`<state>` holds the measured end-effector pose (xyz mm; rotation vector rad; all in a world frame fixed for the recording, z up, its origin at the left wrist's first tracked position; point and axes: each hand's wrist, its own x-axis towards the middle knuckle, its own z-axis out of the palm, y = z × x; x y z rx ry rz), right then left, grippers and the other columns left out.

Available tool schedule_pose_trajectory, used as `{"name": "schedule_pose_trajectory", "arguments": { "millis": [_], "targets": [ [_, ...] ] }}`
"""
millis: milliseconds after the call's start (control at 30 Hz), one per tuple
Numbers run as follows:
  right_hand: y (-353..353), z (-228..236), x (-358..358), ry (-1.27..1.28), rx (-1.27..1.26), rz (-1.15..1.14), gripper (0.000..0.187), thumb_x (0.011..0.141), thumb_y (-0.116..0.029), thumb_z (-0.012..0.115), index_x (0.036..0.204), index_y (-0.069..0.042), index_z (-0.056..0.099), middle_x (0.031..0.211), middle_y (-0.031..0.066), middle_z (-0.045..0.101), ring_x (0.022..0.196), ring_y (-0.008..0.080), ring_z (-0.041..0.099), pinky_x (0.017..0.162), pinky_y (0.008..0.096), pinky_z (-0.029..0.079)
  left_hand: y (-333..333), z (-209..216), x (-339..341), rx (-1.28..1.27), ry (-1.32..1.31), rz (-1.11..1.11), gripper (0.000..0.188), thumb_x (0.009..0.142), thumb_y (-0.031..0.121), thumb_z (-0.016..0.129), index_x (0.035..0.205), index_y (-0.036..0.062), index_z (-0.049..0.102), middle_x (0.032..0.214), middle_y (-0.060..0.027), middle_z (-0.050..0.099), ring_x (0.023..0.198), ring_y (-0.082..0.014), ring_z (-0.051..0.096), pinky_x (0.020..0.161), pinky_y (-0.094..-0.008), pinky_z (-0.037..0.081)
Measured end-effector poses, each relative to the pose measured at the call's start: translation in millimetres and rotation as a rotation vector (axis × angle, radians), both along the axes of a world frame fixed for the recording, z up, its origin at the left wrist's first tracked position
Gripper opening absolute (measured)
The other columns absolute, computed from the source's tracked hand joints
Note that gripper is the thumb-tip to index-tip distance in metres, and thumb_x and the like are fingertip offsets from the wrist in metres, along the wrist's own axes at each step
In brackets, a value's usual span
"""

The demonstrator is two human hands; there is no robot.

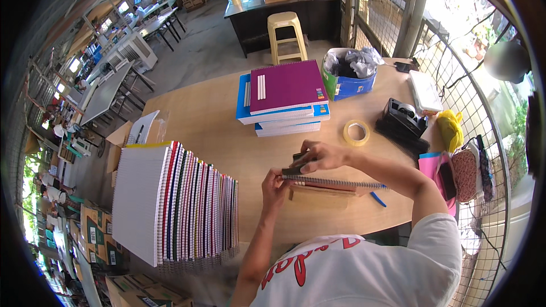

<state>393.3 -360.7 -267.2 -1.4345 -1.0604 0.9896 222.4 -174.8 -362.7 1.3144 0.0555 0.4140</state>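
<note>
A spiral-bound notebook [341, 182] is on the wooden counter [284, 222], on the person's side of the tape roll [356, 133] and slightly to its left, with its coil uppermost. The left hand [273, 187] is at the notebook's left end, left of the tape roll and closer to the person, its fingers closed on that end. The right hand [323, 156] is just to the near left of the tape roll, its fingers bent and pinching a small dark object [293, 170] at the same end of the notebook; what the object is cannot be told.

A blue pen [377, 199] lies nearer the person than the tape roll, a little to its right. Beyond the roll and to its left is a stack of notebooks with a purple cover [290, 86] on top; directly beyond the roll is a blue and green box [348, 82] holding crumpled plastic. A black tape dispenser [404, 118] is to the roll's right. Well left of the roll and nearer the person, a long row of spiral notebooks [187, 204] leans together.
</note>
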Motion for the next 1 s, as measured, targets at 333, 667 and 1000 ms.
{"name": "schedule_pose_trajectory", "arguments": {
  "millis": [333,667,1000],
  "targets": [
    [-16,4,2,0.092,-0.116,-0.081,0.065,0.088,-0.053,0.061,0.118,0.004,0.066,0.112,0.0198,0.067,0.103,0.0301,0.064,0.093,0.0399,0.05,3,7,0,-0.048,-0.04,-0.02,0.023,0.087,-0.002,0.075,0.099,0.0037,0.056,0.096,-0.0036,0.06,0.093,-0.013,0.06,0.085,-0.0312,0.052],
    [-18,-1,-3,0.327,-0.029,-0.068,0.067,0.088,-0.055,0.058,0.125,0.002,0.064,0.121,0.0171,0.064,0.106,0.0291,0.06,0.094,0.0398,0.046,5,8,-5,-0.036,-0.004,-0.006,0.022,0.088,0.001,0.075,0.099,0.0062,0.057,0.098,-0.0026,0.059,0.097,-0.0121,0.058,0.086,-0.0294,0.048],
    [7,-18,-13,-0.241,-0.194,0.044,0.06,0.09,-0.053,0.059,0.114,-0.001,0.073,0.1,0.021,0.065,0.105,0.0326,0.056,0.093,0.0411,0.045,12,3,-9,0.078,0.027,0.061,0.028,0.086,-0.008,0.072,0.103,0.0033,0.053,0.102,-0.004,0.056,0.098,-0.0143,0.061,0.089,-0.0328,0.055]
  ]
}}
